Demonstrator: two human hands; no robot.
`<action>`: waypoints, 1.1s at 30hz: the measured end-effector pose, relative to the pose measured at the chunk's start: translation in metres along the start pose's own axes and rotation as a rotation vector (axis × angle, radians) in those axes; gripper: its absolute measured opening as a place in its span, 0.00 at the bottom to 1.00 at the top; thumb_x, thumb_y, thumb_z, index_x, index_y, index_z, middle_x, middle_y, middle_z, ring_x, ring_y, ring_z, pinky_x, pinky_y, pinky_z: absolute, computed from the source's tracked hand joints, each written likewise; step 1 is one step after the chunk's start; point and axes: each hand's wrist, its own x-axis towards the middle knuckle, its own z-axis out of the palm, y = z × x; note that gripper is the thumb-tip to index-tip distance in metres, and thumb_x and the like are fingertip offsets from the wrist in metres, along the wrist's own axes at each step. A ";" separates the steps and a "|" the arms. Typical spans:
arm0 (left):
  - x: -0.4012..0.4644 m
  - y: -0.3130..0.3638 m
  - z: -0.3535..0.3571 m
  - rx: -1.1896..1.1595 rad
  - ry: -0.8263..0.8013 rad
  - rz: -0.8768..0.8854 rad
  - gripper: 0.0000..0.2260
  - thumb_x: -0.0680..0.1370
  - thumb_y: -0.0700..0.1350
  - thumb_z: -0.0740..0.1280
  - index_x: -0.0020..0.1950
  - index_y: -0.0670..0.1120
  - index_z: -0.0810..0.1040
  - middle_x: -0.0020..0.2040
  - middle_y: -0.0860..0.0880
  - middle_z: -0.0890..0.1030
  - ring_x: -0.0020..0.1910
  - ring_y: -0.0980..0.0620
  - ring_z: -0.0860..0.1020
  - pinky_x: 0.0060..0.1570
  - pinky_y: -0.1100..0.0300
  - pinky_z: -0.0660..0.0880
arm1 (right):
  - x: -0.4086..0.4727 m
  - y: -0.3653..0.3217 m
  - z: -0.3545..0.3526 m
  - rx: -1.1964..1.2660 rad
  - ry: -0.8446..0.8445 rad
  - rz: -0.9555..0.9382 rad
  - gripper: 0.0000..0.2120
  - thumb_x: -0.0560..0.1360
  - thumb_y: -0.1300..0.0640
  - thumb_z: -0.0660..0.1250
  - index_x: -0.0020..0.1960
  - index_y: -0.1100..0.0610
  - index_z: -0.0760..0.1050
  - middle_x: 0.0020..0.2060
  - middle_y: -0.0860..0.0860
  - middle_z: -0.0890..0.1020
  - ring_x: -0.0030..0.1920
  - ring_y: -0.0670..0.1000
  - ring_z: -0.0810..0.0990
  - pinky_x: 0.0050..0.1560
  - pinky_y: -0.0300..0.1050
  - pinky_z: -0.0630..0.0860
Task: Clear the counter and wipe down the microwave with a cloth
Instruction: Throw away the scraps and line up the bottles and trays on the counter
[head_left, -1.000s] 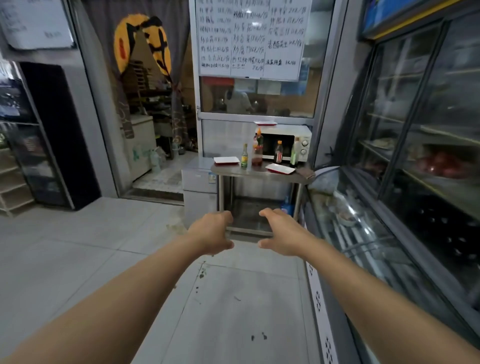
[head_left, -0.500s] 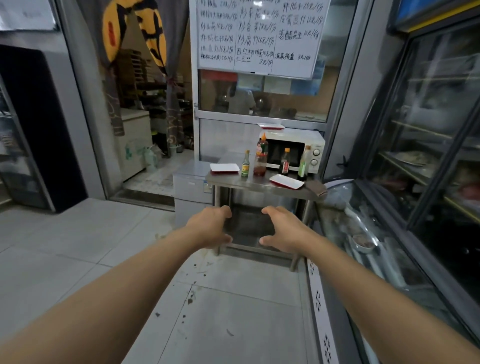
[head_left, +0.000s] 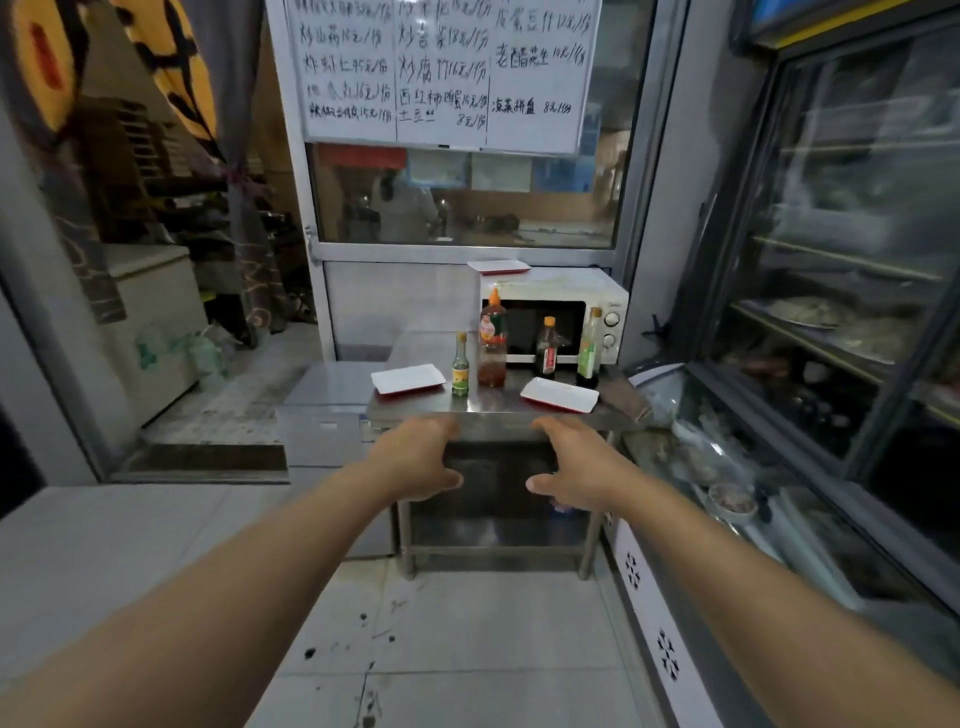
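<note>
A glass-fronted display fridge (head_left: 857, 291) fills the right side of the frame, with a handwritten menu board (head_left: 441, 73) at top centre. Your steel counter (head_left: 498, 408) stands at centre frame against the wall, and the white microwave (head_left: 556, 314) sits at its back right, door closed.

On the microwave's top left corner lies one white tray (head_left: 500, 266). A second white tray (head_left: 408, 379) lies on the counter's left part, and a third (head_left: 559, 394) on its right front, both flat.

Four bottles stand upright in front of the microwave: the tall orange-capped sauce bottle (head_left: 492, 340) at centre, a small green-labelled bottle (head_left: 460, 366) just left of it, a dark red-labelled bottle (head_left: 548, 347) to the right, and a green-labelled dark bottle (head_left: 589, 343) furthest right.

Your left hand (head_left: 415, 460) and right hand (head_left: 576, 465) are extended side by side below the counter's front edge, palms facing each other. Fingers are loosely curved, thumbs out, holding nothing. Whether either hand touches the counter edge, you cannot tell from this view.
</note>
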 end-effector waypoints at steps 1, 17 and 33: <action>0.011 -0.007 -0.001 -0.001 0.001 0.006 0.21 0.73 0.48 0.71 0.64 0.48 0.70 0.61 0.48 0.76 0.58 0.49 0.75 0.58 0.53 0.74 | 0.013 0.000 0.001 0.003 -0.002 0.008 0.34 0.72 0.51 0.71 0.73 0.52 0.59 0.70 0.53 0.64 0.65 0.57 0.72 0.63 0.54 0.73; 0.249 -0.084 0.011 0.012 -0.004 -0.066 0.28 0.72 0.50 0.71 0.70 0.50 0.66 0.68 0.49 0.72 0.65 0.48 0.71 0.64 0.52 0.71 | 0.278 0.045 -0.011 -0.016 0.011 -0.045 0.36 0.73 0.49 0.69 0.74 0.55 0.56 0.70 0.55 0.64 0.66 0.55 0.69 0.63 0.48 0.70; 0.415 -0.162 0.026 -0.029 -0.055 -0.070 0.25 0.74 0.49 0.70 0.68 0.47 0.67 0.64 0.49 0.76 0.62 0.50 0.73 0.60 0.55 0.71 | 0.460 0.072 0.010 0.036 -0.010 -0.008 0.37 0.71 0.50 0.71 0.74 0.54 0.57 0.70 0.55 0.65 0.69 0.55 0.67 0.65 0.48 0.67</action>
